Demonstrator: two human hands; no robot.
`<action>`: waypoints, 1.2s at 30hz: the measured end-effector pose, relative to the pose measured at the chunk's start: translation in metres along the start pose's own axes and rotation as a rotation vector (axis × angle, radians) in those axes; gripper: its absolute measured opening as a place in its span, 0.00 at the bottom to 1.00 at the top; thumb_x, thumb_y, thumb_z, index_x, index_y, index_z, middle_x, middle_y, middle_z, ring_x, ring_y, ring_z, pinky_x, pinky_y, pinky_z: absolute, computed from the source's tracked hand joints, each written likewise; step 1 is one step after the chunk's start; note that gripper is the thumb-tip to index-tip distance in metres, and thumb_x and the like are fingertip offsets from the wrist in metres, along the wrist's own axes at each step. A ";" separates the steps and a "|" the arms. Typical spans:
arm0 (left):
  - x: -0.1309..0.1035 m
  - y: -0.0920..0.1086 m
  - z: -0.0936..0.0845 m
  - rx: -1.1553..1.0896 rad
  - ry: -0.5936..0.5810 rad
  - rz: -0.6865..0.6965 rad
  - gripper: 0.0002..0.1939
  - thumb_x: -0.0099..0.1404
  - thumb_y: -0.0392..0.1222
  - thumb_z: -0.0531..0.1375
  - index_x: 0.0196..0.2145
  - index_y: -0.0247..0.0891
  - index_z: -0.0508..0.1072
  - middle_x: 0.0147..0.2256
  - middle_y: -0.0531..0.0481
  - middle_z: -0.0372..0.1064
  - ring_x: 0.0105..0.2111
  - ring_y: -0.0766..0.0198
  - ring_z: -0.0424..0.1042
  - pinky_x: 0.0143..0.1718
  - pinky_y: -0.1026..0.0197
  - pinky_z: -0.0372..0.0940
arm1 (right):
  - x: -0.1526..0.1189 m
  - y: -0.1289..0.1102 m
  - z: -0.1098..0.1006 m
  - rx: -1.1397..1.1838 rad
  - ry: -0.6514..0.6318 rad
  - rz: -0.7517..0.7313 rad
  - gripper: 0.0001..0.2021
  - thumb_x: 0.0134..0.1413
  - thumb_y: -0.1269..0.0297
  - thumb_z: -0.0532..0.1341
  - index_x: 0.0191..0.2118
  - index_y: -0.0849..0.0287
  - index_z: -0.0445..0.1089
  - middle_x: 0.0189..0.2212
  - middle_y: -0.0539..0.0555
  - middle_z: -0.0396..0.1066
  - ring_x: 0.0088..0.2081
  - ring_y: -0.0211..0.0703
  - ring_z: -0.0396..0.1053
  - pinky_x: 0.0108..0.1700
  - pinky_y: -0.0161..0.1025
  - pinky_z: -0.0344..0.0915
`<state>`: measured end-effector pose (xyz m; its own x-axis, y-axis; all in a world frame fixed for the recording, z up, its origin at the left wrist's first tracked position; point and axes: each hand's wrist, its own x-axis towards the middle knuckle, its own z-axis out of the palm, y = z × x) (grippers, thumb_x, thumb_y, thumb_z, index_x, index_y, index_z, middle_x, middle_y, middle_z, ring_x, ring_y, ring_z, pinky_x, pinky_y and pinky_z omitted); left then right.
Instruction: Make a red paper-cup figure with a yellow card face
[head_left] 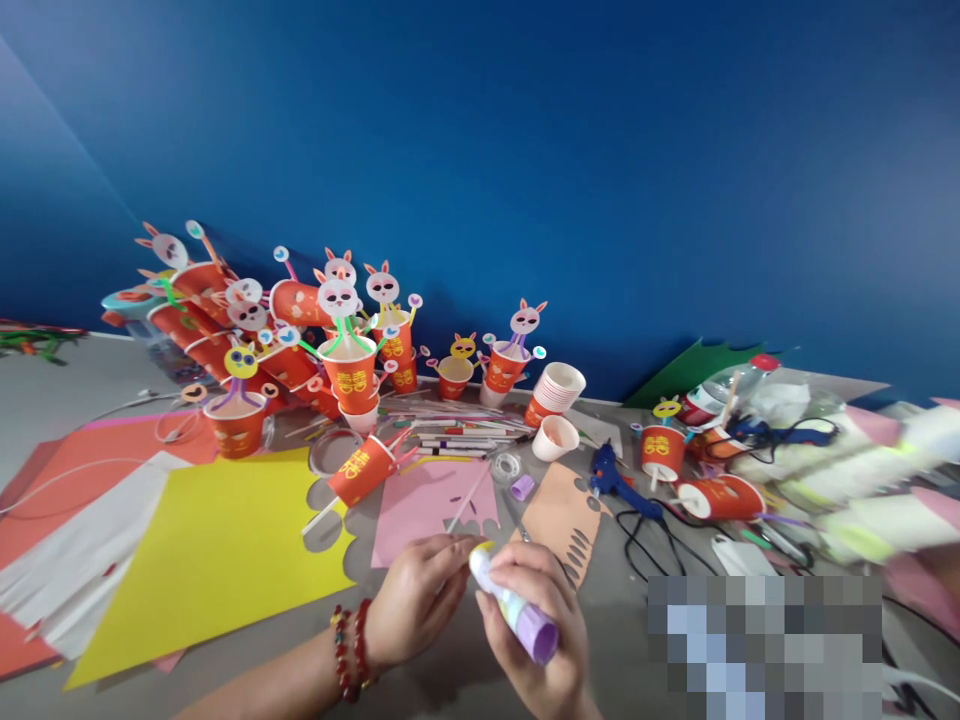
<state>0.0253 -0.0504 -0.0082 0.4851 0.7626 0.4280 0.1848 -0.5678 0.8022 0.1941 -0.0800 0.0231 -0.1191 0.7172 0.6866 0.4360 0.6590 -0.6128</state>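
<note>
My right hand [536, 620] is wrapped round a glue stick [517, 612] with a white, printed body and a purple base, its tip tilted up toward my other hand. My left hand [420, 600], with red bead bracelets at the wrist, pinches a small yellow paper piece [484, 548] that the fingers mostly hide. The glue stick's tip meets or nearly meets this piece. Beyond the hands a purple cap [523, 487] lies beside a roll of clear tape [505, 466]. Pink paper [427, 510] and peach paper with cut edges [559, 515] lie just past my fingers.
Red paper cups with rabbit faces [349, 375] crowd the back left. A large yellow sheet [217, 550] covers the left side. Stacked cups [555, 390] stand at the back. A blue glue gun [619, 480] with a black cord lies right, near a tipped red cup [724, 497].
</note>
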 end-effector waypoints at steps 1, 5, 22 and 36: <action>-0.001 -0.001 0.001 0.005 -0.003 -0.009 0.19 0.70 0.33 0.50 0.56 0.41 0.67 0.40 0.40 0.75 0.37 0.56 0.75 0.39 0.58 0.68 | 0.000 0.000 0.001 0.007 -0.003 0.011 0.13 0.54 0.77 0.61 0.44 0.57 0.68 0.38 0.57 0.71 0.38 0.46 0.72 0.38 0.42 0.74; -0.003 -0.003 0.003 0.014 -0.024 -0.024 0.19 0.71 0.34 0.48 0.57 0.39 0.67 0.31 0.43 0.73 0.29 0.59 0.72 0.32 0.61 0.65 | 0.001 0.004 0.002 0.017 0.064 0.039 0.11 0.55 0.78 0.60 0.42 0.56 0.67 0.35 0.55 0.71 0.36 0.45 0.72 0.37 0.43 0.73; -0.003 -0.005 0.007 -0.028 -0.052 -0.113 0.20 0.74 0.37 0.46 0.58 0.35 0.67 0.21 0.50 0.70 0.19 0.65 0.68 0.26 0.66 0.63 | 0.003 0.013 0.006 -0.008 0.119 0.086 0.08 0.56 0.78 0.59 0.39 0.58 0.67 0.32 0.53 0.68 0.35 0.44 0.71 0.37 0.42 0.71; -0.008 -0.010 0.014 -0.004 -0.011 -0.055 0.20 0.73 0.36 0.46 0.58 0.33 0.66 0.20 0.50 0.71 0.18 0.66 0.68 0.24 0.66 0.63 | 0.006 0.009 0.010 0.034 0.121 0.059 0.08 0.56 0.79 0.59 0.38 0.58 0.66 0.33 0.54 0.68 0.36 0.44 0.69 0.37 0.41 0.71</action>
<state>0.0313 -0.0553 -0.0255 0.4835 0.7892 0.3786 0.2078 -0.5237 0.8262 0.1881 -0.0677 0.0173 0.0151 0.7235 0.6902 0.4085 0.6255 -0.6647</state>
